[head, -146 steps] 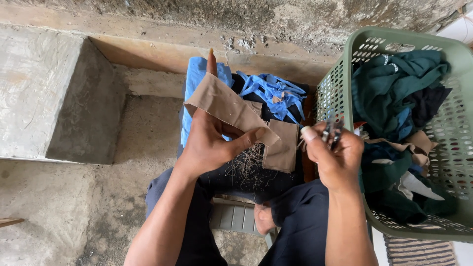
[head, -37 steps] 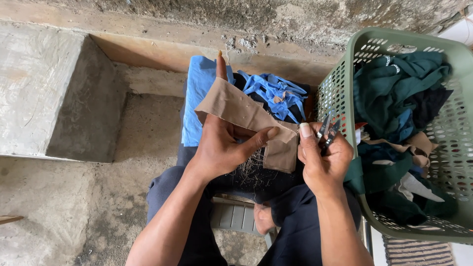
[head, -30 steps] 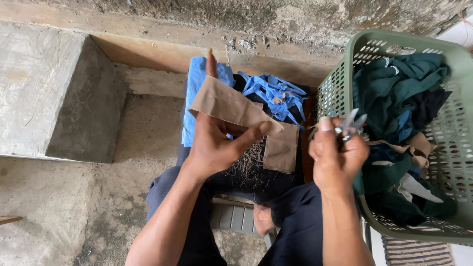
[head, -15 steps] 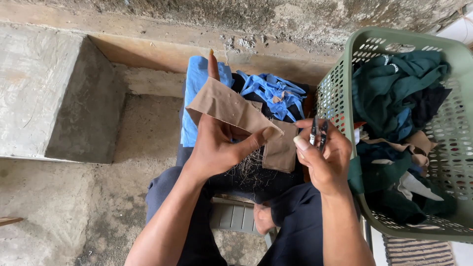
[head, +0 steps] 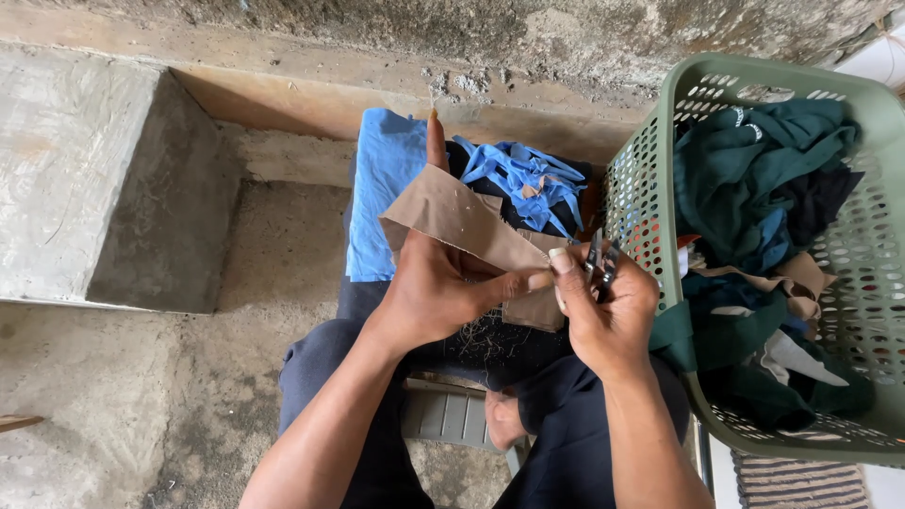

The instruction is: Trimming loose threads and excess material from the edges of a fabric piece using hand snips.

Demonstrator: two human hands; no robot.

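Rough concrete makes up the floor [head: 141,405] and the blocky step [head: 85,179] at my left, both pitted and grey; a crumbling wall [head: 528,38] with a tan ledge runs across the top.

Item one: my left hand [head: 438,292] grips a tan strip of fabric [head: 452,217], matte woven cloth, flat and band-shaped, tilted from upper left to lower right. The index finger stands straight up behind it; the thumb presses the lower end near my right hand. The strip sits over my lap, in front of the blue cloth.

Item two: my right hand [head: 603,306] is closed around small metal snips [head: 600,262], dark and glinting, only the tips showing above the fingers. Whether the blades touch the strip I cannot tell.

Item three: a blue cloth [head: 382,188] and a tangle of blue offcuts [head: 523,174] lie beyond the strip, soft and creased. Loose thread clippings [head: 485,332] speckle my dark trousers [head: 330,368].

Item four: a green plastic basket [head: 660,123], perforated walls, stands just beside my right hand, holding dark green garments [head: 745,170]; its right side is cut off by the frame. A grey stool [head: 452,415] under me is mostly hidden by my legs.
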